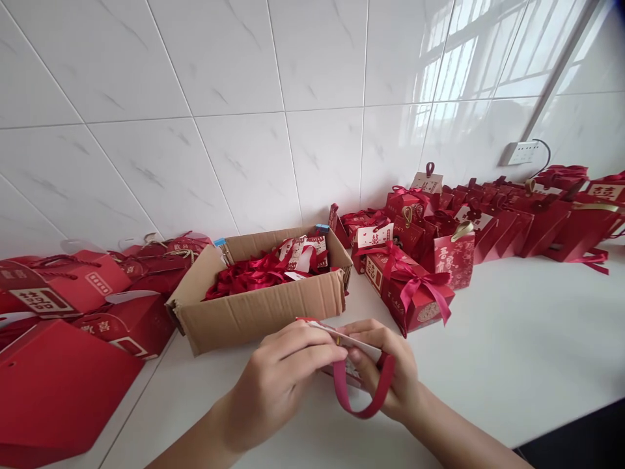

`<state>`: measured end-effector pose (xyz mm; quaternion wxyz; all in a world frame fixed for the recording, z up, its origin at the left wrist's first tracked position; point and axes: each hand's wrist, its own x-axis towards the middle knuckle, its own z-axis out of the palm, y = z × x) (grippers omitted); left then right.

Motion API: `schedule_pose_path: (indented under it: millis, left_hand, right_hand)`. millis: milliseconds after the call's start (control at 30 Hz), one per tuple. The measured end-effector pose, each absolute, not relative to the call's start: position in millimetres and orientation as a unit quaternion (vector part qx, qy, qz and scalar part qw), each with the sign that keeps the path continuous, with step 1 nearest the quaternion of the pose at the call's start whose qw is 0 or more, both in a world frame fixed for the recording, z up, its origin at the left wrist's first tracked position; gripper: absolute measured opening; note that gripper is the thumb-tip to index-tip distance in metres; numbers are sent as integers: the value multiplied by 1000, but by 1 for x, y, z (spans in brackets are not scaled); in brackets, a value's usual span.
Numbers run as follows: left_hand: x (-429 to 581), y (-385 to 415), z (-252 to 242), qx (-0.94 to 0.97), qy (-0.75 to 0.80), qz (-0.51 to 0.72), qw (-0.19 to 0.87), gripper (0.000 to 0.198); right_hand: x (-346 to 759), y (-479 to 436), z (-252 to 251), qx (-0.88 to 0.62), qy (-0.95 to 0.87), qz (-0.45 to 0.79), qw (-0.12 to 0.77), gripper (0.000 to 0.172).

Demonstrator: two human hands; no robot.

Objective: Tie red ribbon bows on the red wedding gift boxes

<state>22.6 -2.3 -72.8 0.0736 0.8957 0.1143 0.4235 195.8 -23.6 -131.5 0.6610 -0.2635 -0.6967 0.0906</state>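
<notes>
My left hand and my right hand meet over the white counter, both closed on a small flat red-and-white paper tag held edge-on between the fingertips. A red satin ribbon loop hangs from the tag and curves under my right hand. Part of the tag is hidden by my fingers. Just behind my hands stands an open cardboard box filled with more red ribbons and tags.
A finished red gift box with a bow stands right of the carton. Many more red boxes line the tiled wall to the right. Flat and part-folded red boxes pile at the left. A wall socket sits above.
</notes>
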Motion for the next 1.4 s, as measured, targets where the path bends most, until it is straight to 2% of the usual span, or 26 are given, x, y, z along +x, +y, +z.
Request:
schedule_pose_path:
  millis: [400,567,833,1000,1400]
  left_hand:
    - [20,-3,-71,905,128,403,47,30]
    - [19,-2,-74,910,143,382,74,32]
    - [13,-2,-71,903,248,321,141,32]
    - [12,-4,-69,908,236,322,126,31]
    - [14,-4,-63,908,233,330,108,29]
  right_hand:
    - [196,-21,-141,-266,-692,141,656,12]
    - [194,-20,-136,-291,-677,182,651,7]
    - [189,-20,-135,-351,-646,261,626,7]
    - [187,-17,-137,-336,-643,250,641,4]
    - [187,-17,-141,-333,-648,237,643,11]
